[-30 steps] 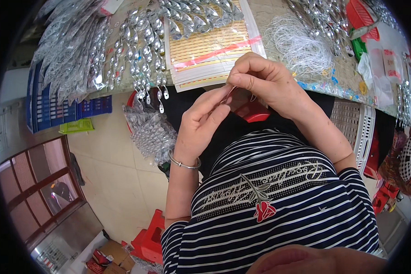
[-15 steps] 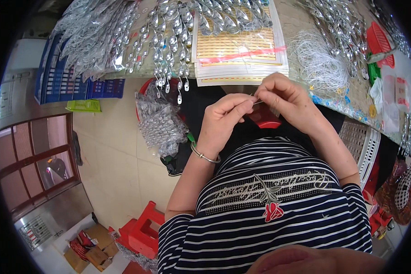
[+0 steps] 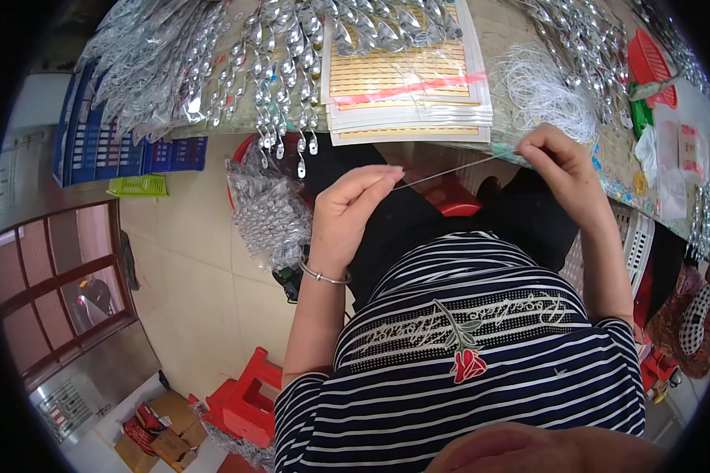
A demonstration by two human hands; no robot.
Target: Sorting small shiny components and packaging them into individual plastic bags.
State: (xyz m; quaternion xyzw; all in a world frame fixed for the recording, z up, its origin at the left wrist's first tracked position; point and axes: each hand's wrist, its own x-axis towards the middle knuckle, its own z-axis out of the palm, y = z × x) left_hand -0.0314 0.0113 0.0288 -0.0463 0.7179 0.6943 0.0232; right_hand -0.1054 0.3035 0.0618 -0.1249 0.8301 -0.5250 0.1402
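Note:
A thin, pale string stretches taut over my lap, just below the table's near edge. Its left end is pinched between the thumb and fingers of my left hand. My right hand grips the other end, farther right and a little higher. Any knot or small piece at the fingertips is too small to make out. Between and beyond the hands lies a stack of printed sheets, with silver twisted ornaments on top. A loose heap of white string rests on the table near my right hand.
More silver twisted ornaments hang over the table edge at left, beside plastic-wrapped ones. A blue crate stands far left, a red basket at far right. A bag of silver pieces and a red stool are below left.
My hands have moved apart, the left toward the left and the right toward the right. The string between them has drawn out into a long straight line.

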